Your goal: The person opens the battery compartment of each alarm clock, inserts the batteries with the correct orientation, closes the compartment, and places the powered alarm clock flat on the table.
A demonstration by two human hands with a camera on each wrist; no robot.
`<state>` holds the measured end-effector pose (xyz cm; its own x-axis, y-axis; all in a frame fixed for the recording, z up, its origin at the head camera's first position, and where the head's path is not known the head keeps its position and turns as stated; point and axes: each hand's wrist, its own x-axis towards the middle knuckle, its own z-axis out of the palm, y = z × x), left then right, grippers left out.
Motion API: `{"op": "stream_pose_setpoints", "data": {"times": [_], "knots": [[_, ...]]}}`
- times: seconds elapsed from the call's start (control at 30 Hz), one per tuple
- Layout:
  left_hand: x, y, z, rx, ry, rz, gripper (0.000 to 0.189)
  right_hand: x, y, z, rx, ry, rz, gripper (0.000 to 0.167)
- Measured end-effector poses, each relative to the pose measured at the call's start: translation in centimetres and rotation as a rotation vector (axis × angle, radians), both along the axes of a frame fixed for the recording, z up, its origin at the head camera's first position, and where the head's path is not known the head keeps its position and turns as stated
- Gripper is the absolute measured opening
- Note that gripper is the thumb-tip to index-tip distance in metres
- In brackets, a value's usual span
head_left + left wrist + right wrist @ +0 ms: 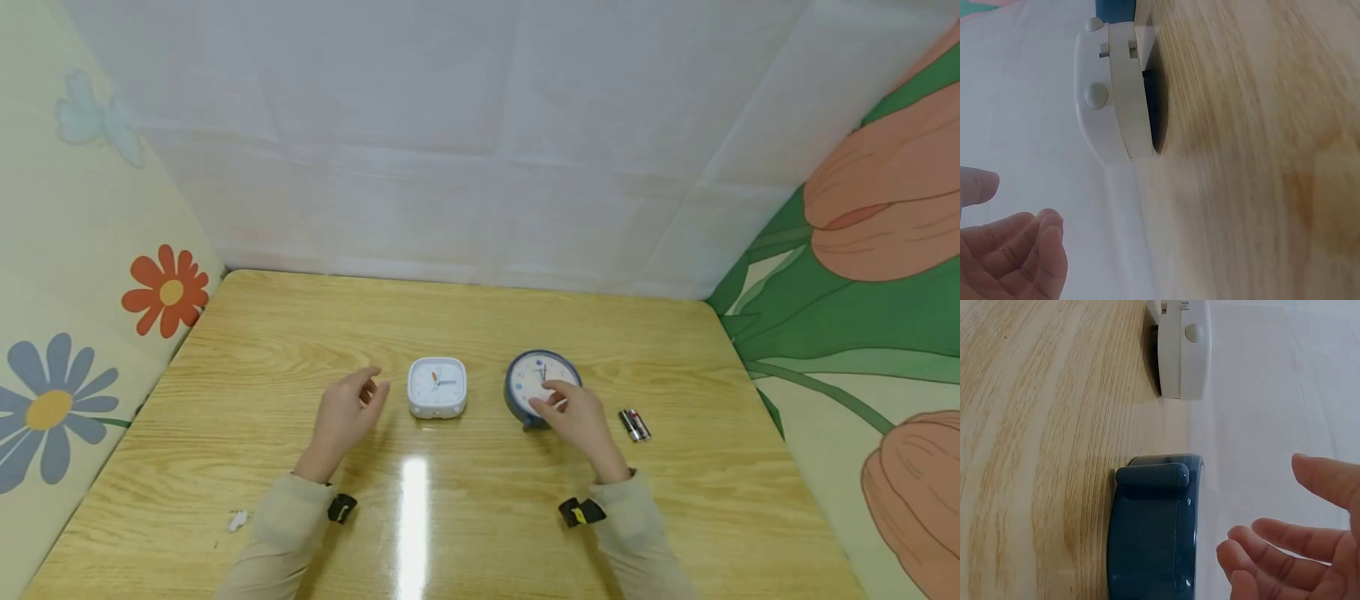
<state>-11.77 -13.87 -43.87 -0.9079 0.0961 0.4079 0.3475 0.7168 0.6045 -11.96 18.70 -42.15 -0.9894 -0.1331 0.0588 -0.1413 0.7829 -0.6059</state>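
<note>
Wood-grain desk point(480, 325), stretching beneath the left hand point(347, 417) and the right hand point(583, 421). Well beyond the fingertips, a white sheet point(420, 100) as backdrop. Well out to either side, painted panels point(885, 358) with large flowers.

Both hands bare, raised above the desk, fingers loosely bent, thumbs spread away, nothing held. Under the right fingertips, a round blue clock point(531, 379), face up; a gap between fingers and casing in the right wrist view. On its side, a rounded blue lug point(1154, 477). Between the hands, just beside the left, a smaller white clock point(437, 387), face up, with rounded buttons point(1096, 95) along its side.

Just right of the right hand, two batteries point(630, 426) lying side by side. Near the left sleeve point(288, 517), on the outer side, a small white scrap point(237, 521).

Step in hand, by judgement: handling the blue clock, with approach or release impossible to tell apart. For good handling, grip the casing by opposite edges, not across the face; avoid pulling on the lug; steady with the left hand; keep the right sleeve clear of the batteries, probably prone to rolling.
</note>
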Motion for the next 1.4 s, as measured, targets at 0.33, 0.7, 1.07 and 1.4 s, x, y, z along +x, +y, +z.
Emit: {"op": "stream_pose_setpoints", "data": {"times": [0.33, 0.7, 1.07, 1.4], "knots": [[-1.0, 0.4, -0.9, 0.111, -0.312, 0.044, 0.036, 0.0, -0.5, 0.3, -0.002, -0.021, -0.012, 0.035], [-2.3, 1.1, -2.0, 0.154, -0.487, 0.047, 0.045, 0.0, -0.8, 0.2, -0.022, -0.027, 0.004, 0.035], [-3.3, 2.2, -2.4, 0.313, -0.671, 0.028, 0.049, -0.1, -0.9, -0.1, -0.019, -0.028, 0.017, 0.036], [-3.6, 2.8, -2.8, 0.403, -0.750, 0.021, 0.048, -0.3, -1.7, 0.0, -0.040, -0.036, 0.040, 0.035]]}}
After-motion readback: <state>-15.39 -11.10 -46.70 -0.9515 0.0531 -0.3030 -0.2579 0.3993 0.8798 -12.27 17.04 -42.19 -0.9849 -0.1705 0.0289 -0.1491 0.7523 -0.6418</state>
